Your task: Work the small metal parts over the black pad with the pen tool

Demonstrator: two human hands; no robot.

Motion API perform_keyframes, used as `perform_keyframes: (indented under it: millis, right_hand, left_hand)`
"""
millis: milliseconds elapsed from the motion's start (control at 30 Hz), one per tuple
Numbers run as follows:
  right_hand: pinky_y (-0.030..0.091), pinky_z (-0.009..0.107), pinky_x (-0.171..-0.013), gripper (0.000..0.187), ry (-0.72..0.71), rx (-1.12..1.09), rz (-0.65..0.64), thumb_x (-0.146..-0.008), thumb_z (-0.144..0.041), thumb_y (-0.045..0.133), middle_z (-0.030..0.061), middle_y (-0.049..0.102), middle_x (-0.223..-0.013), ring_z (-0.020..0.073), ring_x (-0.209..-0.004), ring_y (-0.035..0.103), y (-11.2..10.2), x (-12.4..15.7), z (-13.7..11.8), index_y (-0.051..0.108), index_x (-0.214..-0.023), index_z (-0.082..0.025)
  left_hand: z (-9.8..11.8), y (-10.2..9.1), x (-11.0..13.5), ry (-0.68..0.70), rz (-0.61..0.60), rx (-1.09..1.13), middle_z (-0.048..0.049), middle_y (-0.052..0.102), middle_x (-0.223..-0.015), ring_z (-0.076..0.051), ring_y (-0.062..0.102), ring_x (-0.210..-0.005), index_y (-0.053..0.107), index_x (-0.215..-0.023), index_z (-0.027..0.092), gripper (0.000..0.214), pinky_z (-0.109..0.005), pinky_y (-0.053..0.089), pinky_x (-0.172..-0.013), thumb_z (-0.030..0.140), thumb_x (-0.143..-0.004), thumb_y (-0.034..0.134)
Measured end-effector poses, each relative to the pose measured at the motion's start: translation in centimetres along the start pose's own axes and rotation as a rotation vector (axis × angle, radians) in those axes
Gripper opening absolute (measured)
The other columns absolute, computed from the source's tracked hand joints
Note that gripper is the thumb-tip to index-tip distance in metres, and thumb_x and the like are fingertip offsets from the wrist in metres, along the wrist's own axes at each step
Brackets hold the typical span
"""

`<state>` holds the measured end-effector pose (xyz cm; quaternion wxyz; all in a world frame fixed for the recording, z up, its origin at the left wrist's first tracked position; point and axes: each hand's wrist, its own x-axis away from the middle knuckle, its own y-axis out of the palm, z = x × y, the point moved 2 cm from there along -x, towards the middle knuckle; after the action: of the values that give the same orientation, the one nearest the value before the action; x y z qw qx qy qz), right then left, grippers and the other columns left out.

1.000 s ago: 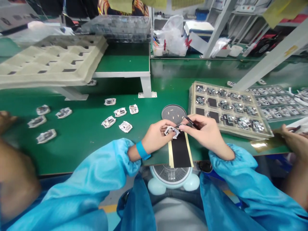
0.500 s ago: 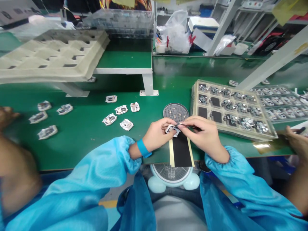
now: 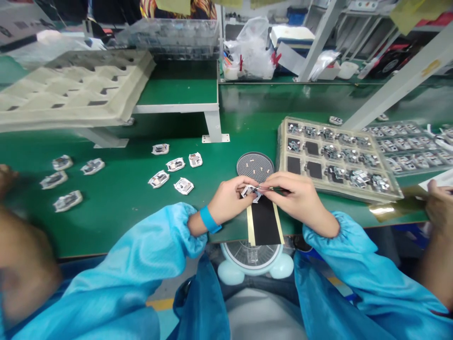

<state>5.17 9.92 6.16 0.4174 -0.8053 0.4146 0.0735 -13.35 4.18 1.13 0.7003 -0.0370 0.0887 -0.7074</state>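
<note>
My left hand (image 3: 230, 200) is closed on a small white-framed electronic housing (image 3: 248, 191), held above a black mat strip (image 3: 266, 224) with pale yellow edges. Pinched in my right hand (image 3: 295, 196) is a pair of dark tweezers (image 3: 278, 189), whose tips meet the housing. Whether the tips grip a part is too small to tell. Just beyond my fingers lies a round grey perforated dish (image 3: 255, 165) with several tiny copper-coloured pieces on it. To the left, several similar housings (image 3: 184, 185) rest on the green table.
A plastic tray (image 3: 283, 141) of small electronic parts stands at the right, with more trays (image 3: 406, 146) of housings beyond. A moulded pulp tray (image 3: 120, 111) sits on a raised shelf (image 3: 177, 108) at the left. Other people's arms (image 3: 24, 255) show at both sides.
The view has shifted slightly, moving the table items a little left. Both hands stay together at the housing, the tweezers held at a slightly different angle.
</note>
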Motion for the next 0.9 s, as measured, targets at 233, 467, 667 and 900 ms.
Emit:
perform_keyframes:
  millis: [233,467,667,900]
  right_hand:
    - [0.055,0.036,-0.076,0.011,0.019,0.085,-0.079,-0.092,-0.022,0.067,0.004,0.076,-0.094,0.0214,-0.085,0.071,-0.9,0.2,-0.5,0.075,-0.097,-0.027]
    - [0.055,0.035,-0.07,0.006,0.106,0.032,-0.023,-0.09,-0.027,0.071,0.002,0.077,-0.091,0.021,-0.081,0.071,-1.3,-0.1,-0.8,0.076,-0.093,-0.028]
    - [0.055,0.034,-0.066,0.009,0.198,-0.013,-0.008,-0.088,-0.033,0.074,0.0019,0.077,-0.086,0.0193,-0.073,0.07,-0.7,0.1,0.4,0.077,-0.09,-0.025]
    - [0.061,0.039,-0.077,0.021,0.431,-0.292,0.141,-0.081,-0.04,0.081,0.0048,0.081,-0.096,0.0245,-0.086,0.075,-1.2,1.6,1.3,0.081,-0.097,-0.025]
  left_hand:
    - [0.6,-0.2,0.1,0.039,0.009,-0.135,-0.0036,0.077,-0.092,-0.017,0.071,-0.083,0.07,-0.106,0.019,0.022,-0.024,0.052,-0.071,0.017,-0.084,0.069]
    - [0.6,-0.3,0.1,0.05,0.024,-0.182,-0.0018,0.075,-0.083,-0.015,0.067,-0.072,0.072,-0.105,0.019,0.021,-0.023,0.049,-0.063,0.018,-0.084,0.069]
    - [0.4,-0.2,-0.2,-0.009,0.025,-0.039,-0.0045,0.076,-0.093,-0.016,0.072,-0.082,0.069,-0.101,0.017,0.02,-0.023,0.055,-0.07,0.018,-0.082,0.072]
    - [0.9,-0.2,-0.4,-0.176,0.036,0.225,-0.0066,0.078,-0.087,-0.018,0.074,-0.075,0.073,-0.099,0.014,0.028,-0.028,0.061,-0.07,0.029,-0.077,0.082]
